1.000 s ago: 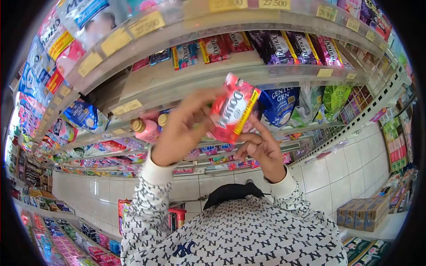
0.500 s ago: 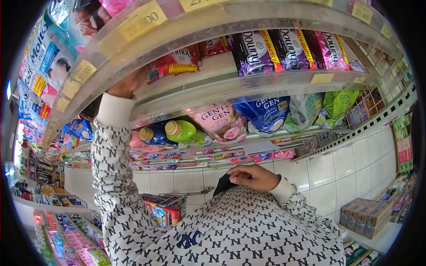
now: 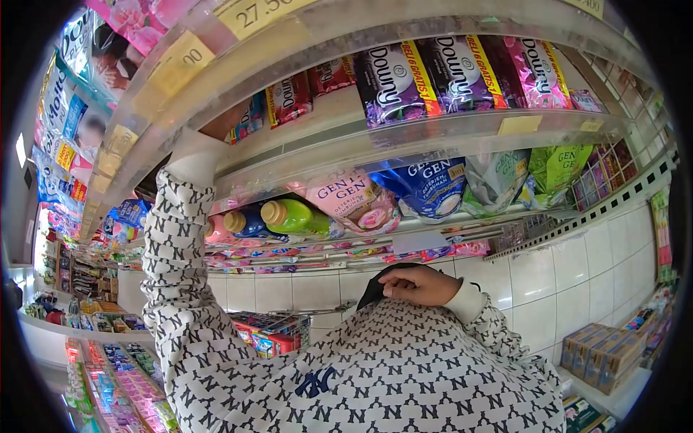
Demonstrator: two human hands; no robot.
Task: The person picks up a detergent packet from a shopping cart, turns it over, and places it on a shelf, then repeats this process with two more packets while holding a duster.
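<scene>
My left hand (image 3: 225, 124) reaches into the upper shelf at the left, its fingers hidden behind the clear shelf edge (image 3: 303, 148). Closest to it are a small blue packet (image 3: 249, 119) and an upright red packet (image 3: 290, 101). Whether it touches either one cannot be seen. My right hand (image 3: 422, 284) rests in front of my patterned shirt (image 3: 375, 361), fingers curled together. Beside those fingers is a black thing (image 3: 372, 290) that I cannot identify; the fingers' undersides are hidden.
Downy packs (image 3: 393, 85) stand farther right on the upper shelf. Below are Gentle Gen pouches (image 3: 354, 198) and a green bottle (image 3: 303, 218). A shopping cart (image 3: 296, 328) with goods stands on the floor. Cardboard boxes (image 3: 603, 353) sit at lower right.
The red packet that lay tilted by my left hand now stands upright. My left hand is more hidden behind the shelf edge. My right hand stays curled, and the view has shifted slightly.
</scene>
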